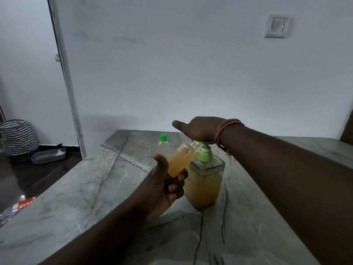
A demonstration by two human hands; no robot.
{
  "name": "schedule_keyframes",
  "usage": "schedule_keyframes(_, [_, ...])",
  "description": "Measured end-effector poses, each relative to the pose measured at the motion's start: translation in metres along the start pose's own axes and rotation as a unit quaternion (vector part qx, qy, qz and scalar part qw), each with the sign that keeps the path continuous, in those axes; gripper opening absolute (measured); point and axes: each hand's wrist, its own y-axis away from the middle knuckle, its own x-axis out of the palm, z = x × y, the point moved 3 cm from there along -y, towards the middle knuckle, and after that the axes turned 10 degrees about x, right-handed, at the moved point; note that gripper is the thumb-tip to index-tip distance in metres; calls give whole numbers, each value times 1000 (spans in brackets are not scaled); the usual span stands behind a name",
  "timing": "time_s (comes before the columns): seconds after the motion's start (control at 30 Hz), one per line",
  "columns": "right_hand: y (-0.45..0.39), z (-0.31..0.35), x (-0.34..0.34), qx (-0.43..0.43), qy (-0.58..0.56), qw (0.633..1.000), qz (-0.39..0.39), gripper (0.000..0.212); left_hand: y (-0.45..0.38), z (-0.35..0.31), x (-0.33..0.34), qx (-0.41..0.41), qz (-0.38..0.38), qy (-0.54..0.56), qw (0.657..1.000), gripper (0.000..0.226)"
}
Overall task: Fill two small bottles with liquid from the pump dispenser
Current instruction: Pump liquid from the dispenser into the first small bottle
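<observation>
A clear square pump dispenser (205, 185) with orange-yellow liquid and a green pump collar stands on the grey marble table (95, 188). My right hand (198, 129) lies palm-down on the pump head, fingers spread. My left hand (164, 190) grips a small clear bottle (181, 161), tilted, its open mouth held up at the pump spout. That bottle is mostly full of orange liquid. A second small clear bottle (163, 143) with a green cap stands upright behind, near the table's far edge; its contents are hard to tell.
A white wall with a light switch (277, 25) rises behind the table. On the dark floor at the left are a zigzag-patterned basket (18, 137), a grey tray (48, 154) and a red printed packet (24, 202).
</observation>
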Motion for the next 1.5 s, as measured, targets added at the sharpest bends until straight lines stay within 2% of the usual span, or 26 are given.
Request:
schedule_keyframes(0.1, [-4, -8, 6, 5, -45, 999, -20, 74, -1, 1, 0, -3, 3, 3, 1000, 93])
schedule_keyframes(0.37, [-2, -6, 10, 27, -7, 1000, 9, 75, 1, 1, 2, -5, -9, -7, 1000, 98])
schedule_keyframes(0.47, [-1, -2, 4, 5, -3, 1000, -4, 80, 2, -1, 3, -7, -11, -13, 1000, 94])
schedule_keyframes(0.57, [-4, -7, 4, -2, -47, 998, -33, 79, -1, -1, 2, -14, -13, -21, 1000, 86])
schedule_keyframes(0.67, [-2, -11, 10, 36, -44, 998, 0, 77, -3, 2, 1, -18, -15, -14, 1000, 81])
schedule_keyframes(0.87, [0, -6, 9, 27, -12, 999, 28, 80, -1, 0, 2, -16, -33, -32, 999, 85])
schedule_keyframes(1.03, [-7, 0, 4, -15, 9, 1000, -3, 81, -2, -2, -1, -11, -21, -27, 999, 81])
schedule_keyframes(1.27, [-5, -10, 10, 10, -33, 999, -3, 80, -2, 1, -1, -8, -22, -23, 999, 76])
schedule_keyframes(1.5, [-1, -4, 1, 5, -26, 1000, 8, 81, -1, -1, 0, -7, -29, -29, 999, 87])
